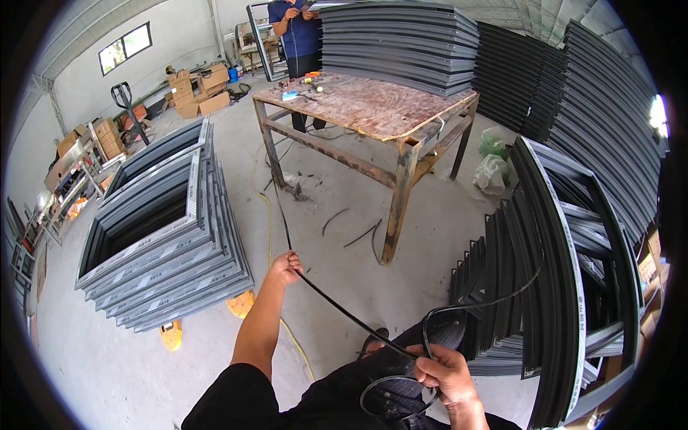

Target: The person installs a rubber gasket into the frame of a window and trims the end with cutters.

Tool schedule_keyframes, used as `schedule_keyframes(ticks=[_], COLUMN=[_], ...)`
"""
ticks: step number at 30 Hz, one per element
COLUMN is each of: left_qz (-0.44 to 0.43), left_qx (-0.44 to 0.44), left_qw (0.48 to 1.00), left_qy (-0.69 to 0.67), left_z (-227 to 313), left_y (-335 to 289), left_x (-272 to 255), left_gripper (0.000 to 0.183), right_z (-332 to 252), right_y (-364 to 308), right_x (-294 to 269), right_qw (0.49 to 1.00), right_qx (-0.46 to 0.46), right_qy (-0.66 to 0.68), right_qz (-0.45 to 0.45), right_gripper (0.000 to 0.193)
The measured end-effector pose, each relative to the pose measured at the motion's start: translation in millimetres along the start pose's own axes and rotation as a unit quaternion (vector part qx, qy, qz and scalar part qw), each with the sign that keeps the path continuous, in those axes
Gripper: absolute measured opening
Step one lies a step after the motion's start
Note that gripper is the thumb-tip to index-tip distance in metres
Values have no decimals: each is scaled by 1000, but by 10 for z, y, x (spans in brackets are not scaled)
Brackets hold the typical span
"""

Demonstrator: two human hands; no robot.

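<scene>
A long black rubber strip (337, 307) runs between my two hands, pulled nearly straight. My left hand (288, 266), arm stretched forward, is closed around it; past the fist it continues thinly toward the table's left legs. My right hand (446, 373) pinches the strip near my lap, at the lower right. Below that grip a loose loop hangs in front of my dark trousers. Another length curves up from my right hand and lies over the stacked dark frames (529, 236) on the right. Its far end is hard to trace among them.
A worn wooden-topped metal table (358, 107) stands ahead, bearing stacked grey frames (398, 46). More grey frames (154, 236) are piled at left on a yellow pallet truck (170, 335). Black scraps (362, 236) and a yellow cord (290, 333) lie on the floor. A person (295, 36) stands behind the table.
</scene>
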State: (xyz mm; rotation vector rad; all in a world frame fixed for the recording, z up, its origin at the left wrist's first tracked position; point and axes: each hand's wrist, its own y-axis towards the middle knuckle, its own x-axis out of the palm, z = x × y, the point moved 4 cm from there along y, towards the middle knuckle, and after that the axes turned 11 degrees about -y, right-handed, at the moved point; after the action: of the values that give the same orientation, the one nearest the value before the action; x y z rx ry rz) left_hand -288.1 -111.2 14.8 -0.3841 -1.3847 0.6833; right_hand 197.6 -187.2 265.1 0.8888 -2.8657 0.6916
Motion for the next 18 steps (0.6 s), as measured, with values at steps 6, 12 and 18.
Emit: schedule_keyframes(ticks=[6,12,18], left_qz=[-142,-740,-734], left_qx=[152,-166,-510], left_qw=[868,511,434], left_qy=[451,404,117], left_z=[-1121,-4198,-4891], left_y=[-879,-3415,-4796], left_x=[423,1474,2188], left_gripper=[27,28,30], right_z=[84,413,617], right_y=[-205,-538,-1040], right_x=[-563,-771,-1084], right_qw=[991,977,960], right_qx=[-55,-20,-181], right_qy=[46,117,146], right_qz=[109,175,154], right_gripper=[32,39,39])
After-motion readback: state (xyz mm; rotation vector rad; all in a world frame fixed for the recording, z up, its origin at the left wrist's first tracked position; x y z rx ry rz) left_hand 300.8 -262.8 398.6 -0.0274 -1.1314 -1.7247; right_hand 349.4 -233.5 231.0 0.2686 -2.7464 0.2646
